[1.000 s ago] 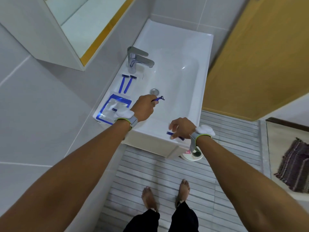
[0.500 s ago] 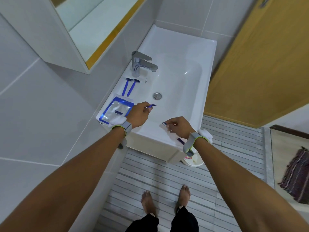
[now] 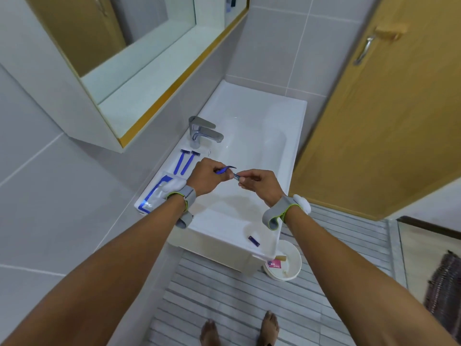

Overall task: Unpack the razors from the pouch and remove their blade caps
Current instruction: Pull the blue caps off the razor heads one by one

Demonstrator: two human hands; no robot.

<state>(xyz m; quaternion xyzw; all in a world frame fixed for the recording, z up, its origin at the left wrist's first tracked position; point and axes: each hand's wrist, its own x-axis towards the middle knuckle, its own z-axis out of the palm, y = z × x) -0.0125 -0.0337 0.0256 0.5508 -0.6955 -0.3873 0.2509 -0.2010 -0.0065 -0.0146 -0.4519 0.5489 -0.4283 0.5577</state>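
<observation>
Over the white sink (image 3: pixel 294 136), my left hand (image 3: pixel 205 177) is closed around the handle of a blue razor (image 3: pixel 225 169). My right hand (image 3: pixel 260 182) pinches a small blue-and-clear piece (image 3: pixel 237 176) at the razor's head end, which looks like the blade cap. Two more blue razors (image 3: pixel 184 162) lie side by side on the sink's left ledge, heads toward the tap. The clear pouch with blue edging (image 3: pixel 154 193) lies flat on the ledge behind my left wrist. One loose blue cap (image 3: pixel 254 240) rests on the sink's front rim.
A chrome tap (image 3: pixel 203 132) stands just beyond the two razors. A mirror cabinet (image 3: pixel 139 78) hangs above on the left and a wooden door (image 3: pixel 389 126) stands on the right. A white bucket (image 3: pixel 287 263) sits on the striped floor under the sink's front corner.
My right hand lifted off the sink's front rim and came up to meet the left hand over the basin. It now pinches the razor's head end. The view tilted upward.
</observation>
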